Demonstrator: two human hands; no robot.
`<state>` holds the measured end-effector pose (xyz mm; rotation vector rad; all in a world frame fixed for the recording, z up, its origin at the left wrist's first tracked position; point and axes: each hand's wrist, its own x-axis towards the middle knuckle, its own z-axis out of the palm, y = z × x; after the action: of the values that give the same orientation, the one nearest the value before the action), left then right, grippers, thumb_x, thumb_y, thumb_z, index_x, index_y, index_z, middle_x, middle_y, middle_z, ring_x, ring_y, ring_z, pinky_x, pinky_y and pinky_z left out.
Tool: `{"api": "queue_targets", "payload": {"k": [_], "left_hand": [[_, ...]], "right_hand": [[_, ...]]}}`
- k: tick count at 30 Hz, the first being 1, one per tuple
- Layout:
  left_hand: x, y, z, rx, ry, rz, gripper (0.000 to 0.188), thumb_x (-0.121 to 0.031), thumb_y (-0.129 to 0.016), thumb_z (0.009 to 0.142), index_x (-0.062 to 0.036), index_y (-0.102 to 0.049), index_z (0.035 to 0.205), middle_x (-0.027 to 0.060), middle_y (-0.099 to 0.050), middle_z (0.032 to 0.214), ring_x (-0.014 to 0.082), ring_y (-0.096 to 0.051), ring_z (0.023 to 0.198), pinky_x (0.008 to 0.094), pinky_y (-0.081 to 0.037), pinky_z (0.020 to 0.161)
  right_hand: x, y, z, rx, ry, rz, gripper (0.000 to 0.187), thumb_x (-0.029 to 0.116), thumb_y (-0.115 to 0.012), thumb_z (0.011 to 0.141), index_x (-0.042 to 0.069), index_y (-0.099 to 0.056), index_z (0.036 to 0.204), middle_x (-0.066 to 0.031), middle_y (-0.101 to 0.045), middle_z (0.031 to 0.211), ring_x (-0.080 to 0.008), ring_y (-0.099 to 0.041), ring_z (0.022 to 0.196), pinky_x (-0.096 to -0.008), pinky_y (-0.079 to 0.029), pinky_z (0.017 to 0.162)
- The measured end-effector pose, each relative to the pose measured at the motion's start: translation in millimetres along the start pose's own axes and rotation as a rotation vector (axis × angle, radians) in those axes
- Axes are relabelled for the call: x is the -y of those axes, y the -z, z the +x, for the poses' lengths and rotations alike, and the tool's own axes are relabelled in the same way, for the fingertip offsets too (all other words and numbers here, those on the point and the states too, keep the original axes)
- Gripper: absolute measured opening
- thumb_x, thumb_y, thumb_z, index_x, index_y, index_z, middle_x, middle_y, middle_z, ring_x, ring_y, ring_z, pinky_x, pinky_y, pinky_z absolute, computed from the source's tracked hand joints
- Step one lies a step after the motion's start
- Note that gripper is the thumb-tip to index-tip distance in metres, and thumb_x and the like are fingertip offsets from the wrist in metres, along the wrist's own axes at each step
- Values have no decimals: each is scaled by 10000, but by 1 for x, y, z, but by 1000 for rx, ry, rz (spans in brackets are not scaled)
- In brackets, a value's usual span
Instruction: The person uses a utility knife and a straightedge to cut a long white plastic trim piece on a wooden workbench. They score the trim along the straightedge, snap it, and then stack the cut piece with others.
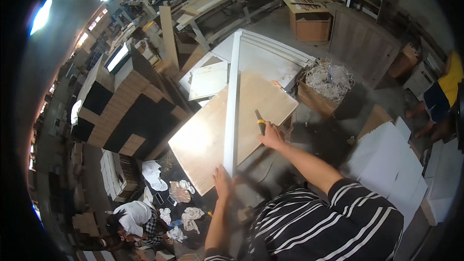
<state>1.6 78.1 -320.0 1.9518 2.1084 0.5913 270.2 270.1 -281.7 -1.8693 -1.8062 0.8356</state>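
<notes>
Left hand lay against the white strip, apparently to steady it (grip unclear); right hand was closed round a yellow-and-black tool.

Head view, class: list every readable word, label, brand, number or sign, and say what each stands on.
None: no text can be read in this view.
Long white strip and pale wooden panel: no lettering can be made out.
Yellow-and-black tool in the right hand: any marking is too small to read.
</notes>
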Motion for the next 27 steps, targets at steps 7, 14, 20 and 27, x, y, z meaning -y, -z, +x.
{"api": "queue_targets", "payload": {"k": [7, 14, 20, 27], "left_hand": [[-67, -31, 59, 42, 4, 9, 838, -342, -757, 895, 45, -353, 1519, 240, -378, 1593, 478, -266, 1501, 599, -197, 1223], [-128, -66, 129, -34, -44, -48, 747, -329, -660, 967, 32, -336, 1534, 270, -378, 1577, 497, -277, 1489, 605, -214, 1215], [-139, -72, 177, 19, -241, -165, 607, -276, -557, 1018, -51, -362, 1548, 269, -394, 1564, 490, -306, 1474, 620, -225, 1202], [-116, -68, 186, 15, -469, -141, 549, -231, -474, 1023, -43, -417, 1535, 221, -453, 1557, 425, -352, 1481, 606, -202, 1217]], "right_hand": [[-87, 57, -116, 274, -474, 1188, 422, 88, -604, 913, 33, -491, 1316, -66, -581, 920, -191, -668, 715, -362, -591, 596], [-100, 50, -197, 3, -641, 1314, 242, 113, -582, 898, 112, -535, 1135, -39, -575, 904, -130, -549, 644, -276, -449, 534], [-55, 19, -215, -228, -696, 1310, 266, 385, -599, 1048, 154, -539, 1167, 8, -529, 753, -60, -449, 536, -224, -334, 447], [3, -39, -226, -559, -184, 291, 415, 237, -693, 990, -5, -562, 1300, -132, -701, 1042, -238, -684, 893, -336, -541, 803]]}}
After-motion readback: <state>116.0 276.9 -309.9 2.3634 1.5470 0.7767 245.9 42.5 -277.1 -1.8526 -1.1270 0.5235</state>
